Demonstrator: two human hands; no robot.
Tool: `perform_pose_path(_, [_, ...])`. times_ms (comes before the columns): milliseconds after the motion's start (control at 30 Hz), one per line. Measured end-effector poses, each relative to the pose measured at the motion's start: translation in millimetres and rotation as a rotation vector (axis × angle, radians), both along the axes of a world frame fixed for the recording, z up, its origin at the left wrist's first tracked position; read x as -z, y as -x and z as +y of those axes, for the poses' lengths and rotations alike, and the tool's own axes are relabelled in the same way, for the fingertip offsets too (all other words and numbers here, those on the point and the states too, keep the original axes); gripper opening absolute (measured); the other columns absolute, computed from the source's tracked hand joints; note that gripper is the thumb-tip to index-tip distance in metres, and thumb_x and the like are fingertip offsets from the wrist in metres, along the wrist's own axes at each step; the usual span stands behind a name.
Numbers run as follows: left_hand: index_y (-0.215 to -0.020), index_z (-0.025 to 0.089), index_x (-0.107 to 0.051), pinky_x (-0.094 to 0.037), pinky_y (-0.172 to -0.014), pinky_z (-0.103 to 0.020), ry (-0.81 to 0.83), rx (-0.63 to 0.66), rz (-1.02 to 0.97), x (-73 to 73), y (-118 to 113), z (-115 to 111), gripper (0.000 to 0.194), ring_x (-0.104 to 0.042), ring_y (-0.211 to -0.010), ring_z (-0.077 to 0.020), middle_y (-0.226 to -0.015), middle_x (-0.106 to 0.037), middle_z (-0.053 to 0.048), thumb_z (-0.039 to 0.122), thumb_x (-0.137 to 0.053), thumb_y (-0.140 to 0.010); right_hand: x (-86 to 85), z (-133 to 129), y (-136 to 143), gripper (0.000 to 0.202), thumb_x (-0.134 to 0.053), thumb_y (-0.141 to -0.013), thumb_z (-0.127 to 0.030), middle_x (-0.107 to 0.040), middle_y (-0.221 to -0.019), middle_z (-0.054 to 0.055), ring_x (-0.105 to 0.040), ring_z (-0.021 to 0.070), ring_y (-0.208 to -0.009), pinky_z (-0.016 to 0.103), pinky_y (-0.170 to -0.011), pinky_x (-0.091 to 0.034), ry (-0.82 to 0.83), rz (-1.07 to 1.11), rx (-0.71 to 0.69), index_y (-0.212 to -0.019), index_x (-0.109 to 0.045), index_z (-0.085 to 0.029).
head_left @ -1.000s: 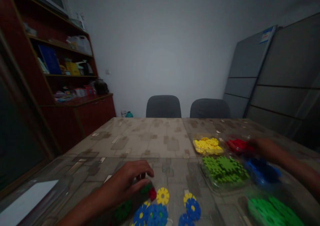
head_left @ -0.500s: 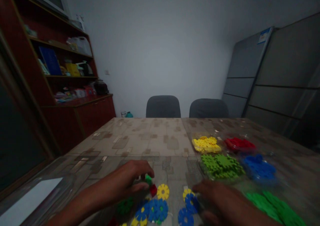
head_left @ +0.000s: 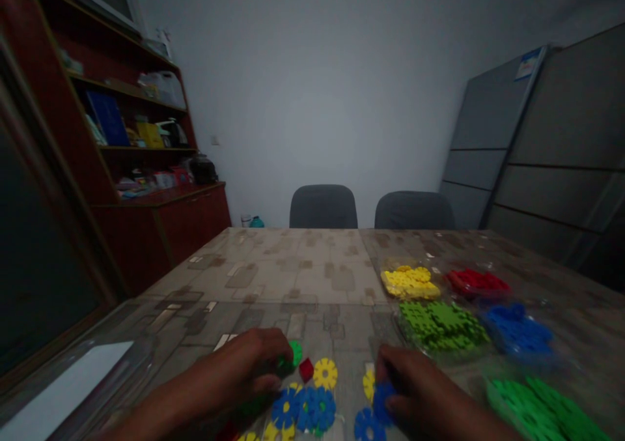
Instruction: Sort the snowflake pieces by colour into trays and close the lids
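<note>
My left hand (head_left: pixel 258 361) is over the near part of the table, thumb and fingers apart. Its fingertips are beside a green notched disc (head_left: pixel 295 352); a small red block (head_left: pixel 306 370) lies just right of that. My right hand (head_left: pixel 407 382) has thumb and fingers closed on a blue notched disc (head_left: pixel 383 403), which the fingers partly cover. Another blue notched disc (head_left: pixel 368 425) lies below it, and a yellow notched disc (head_left: pixel 368 384) peeks out at the fingertips. Between the hands lie a yellow flower-shaped disc (head_left: pixel 325 373) and a row of blue discs (head_left: pixel 312 409).
Clear trays at right hold yellow pieces (head_left: pixel 410 282), red pieces (head_left: pixel 477 281), light green pieces (head_left: pixel 442 324), blue pieces (head_left: pixel 518 327) and green pieces (head_left: pixel 544 408). At left is a clear tray with a white sheet (head_left: pixel 68 389). Two chairs (head_left: pixel 323 206) stand behind the table (head_left: pixel 293 258).
My left hand has drawn back slightly from the green disc and red block. The fingers of my right hand have closed in on the blue disc. The view has shifted slightly.
</note>
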State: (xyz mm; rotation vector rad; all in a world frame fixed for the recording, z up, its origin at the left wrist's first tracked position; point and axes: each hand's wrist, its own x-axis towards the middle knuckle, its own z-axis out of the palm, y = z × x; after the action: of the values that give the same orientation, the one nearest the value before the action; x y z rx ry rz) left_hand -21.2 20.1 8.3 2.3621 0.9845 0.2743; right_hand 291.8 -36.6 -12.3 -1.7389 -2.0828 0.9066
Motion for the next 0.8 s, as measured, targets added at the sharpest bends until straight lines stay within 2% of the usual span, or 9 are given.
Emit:
perform_pose_path(67, [-0.105, 0.027, -0.068, -0.047, -0.084, -0.032, -0.035, -0.002, -0.019, 4.4, 0, -5, 0.024, -0.062, -0.093, -0.0219, -0.104, -0.069, -0.003, 0.019, -0.059, -0.084, -3.2, 0, 5, 0.025, -0.058, -0.059, -0.002, -0.056, -0.071, -0.005, -0.05, 0.0128, -0.068, 0.022, -0.057, -0.031, 0.042, 0.037, -0.041, -0.078, -0.061, -0.017])
perform_pose_path(167, [-0.106, 0.028, -0.068, -0.048, -0.085, -0.031, -0.074, -0.001, -0.048, 7.1, -2, -10, 0.023, -0.063, -0.094, -0.0225, -0.107, -0.07, -0.004, 0.022, -0.059, -0.086, -2.8, -4, 14, 0.039, -0.063, -0.057, 0.001, -0.056, -0.069, -0.006, -0.047, 0.011, -0.063, 0.02, -0.055, -0.031, 0.104, 0.067, -0.098, -0.09, -0.069, -0.018])
perform_pose_path(267, [-0.107, 0.03, -0.068, -0.048, -0.087, -0.033, -0.055, -0.013, -0.008, 7.7, -4, -12, 0.025, -0.063, -0.098, -0.0239, -0.11, -0.069, -0.004, 0.023, -0.06, -0.085, 6.4, -10, 19, 0.043, -0.068, -0.059, -0.002, -0.064, -0.078, -0.001, -0.051, 0.0137, -0.069, 0.022, -0.061, -0.035, 0.078, 0.02, -0.108, -0.099, -0.07, -0.019])
perform_pose_path(367, [-0.114, 0.03, -0.066, -0.047, -0.093, -0.036, 0.021, -0.017, 0.052, 9.1, -5, -13, 0.033, -0.061, -0.106, -0.026, -0.117, -0.066, -0.004, 0.023, -0.065, -0.082, 16.2, -12, 18, 0.038, -0.072, -0.064, -0.015, -0.066, -0.088, 0.003, -0.052, 0.0166, -0.075, 0.023, -0.063, -0.037, 0.05, -0.022, -0.096, -0.101, -0.069, -0.02])
perform_pose_path(467, [-0.12, 0.03, -0.063, -0.042, -0.101, -0.042, 0.082, -0.041, 0.075, 6.6, -6, -17, 0.041, -0.055, -0.118, -0.0301, -0.13, -0.06, -0.006, 0.024, -0.067, -0.08, 21.3, -11, 16, 0.031, -0.075, -0.06, -0.019, -0.061, -0.081, 0.0, -0.049, 0.0144, -0.069, 0.022, -0.058, -0.033, 0.085, -0.026, -0.086, -0.09, -0.065, -0.019])
perform_pose_path(533, [-0.122, 0.032, -0.061, -0.041, -0.102, -0.046, 0.115, -0.052, 0.103, 1.9, -8, -21, 0.043, -0.052, -0.122, -0.0324, -0.136, -0.056, -0.006, 0.023, -0.066, -0.08, 23.3, -9, 17, 0.021, -0.071, -0.06, -0.014, -0.055, -0.07, -0.004, -0.045, 0.0115, -0.062, 0.021, -0.054, -0.029, 0.111, 0.026, -0.099, -0.076, -0.059, -0.019])
perform_pose_path(633, [-0.127, 0.034, -0.058, -0.038, -0.104, -0.051, 0.177, -0.058, 0.139, -1.6, -11, -26, 0.05, -0.046, -0.128, -0.0359, -0.144, -0.049, -0.006, 0.021, -0.066, -0.079, 26.6, -7, 22, 0.018, -0.064, -0.061, -0.006, -0.047, -0.059, -0.008, -0.042, 0.0086, -0.057, 0.019, -0.051, -0.026, 0.136, 0.136, -0.129, -0.065, -0.052, -0.019])
perform_pose_path(700, [-0.126, 0.033, -0.057, -0.036, -0.105, -0.051, 0.182, -0.059, 0.126, 3.3, -10, -26, 0.053, -0.044, -0.129, -0.0366, -0.145, -0.048, -0.006, 0.02, -0.069, -0.077, 29.4, -4, 27, 0.016, -0.063, -0.062, -0.005, -0.047, -0.058, -0.008, -0.043, 0.008, -0.056, 0.017, -0.05, -0.027, 0.156, 0.178, -0.148, -0.069, -0.057, -0.019])
perform_pose_path(800, [-0.119, 0.032, -0.058, -0.042, -0.097, -0.043, 0.11, -0.046, 0.03, 19.1, -5, -20, 0.05, -0.053, -0.115, -0.0313, -0.13, -0.058, -0.004, 0.019, -0.072, -0.073, 32.6, 0, 31, 0.021, -0.063, -0.061, -0.003, -0.046, -0.057, -0.009, -0.042, 0.007, -0.054, 0.016, -0.051, -0.028, 0.174, 0.2, -0.157, -0.075, -0.065, -0.018])
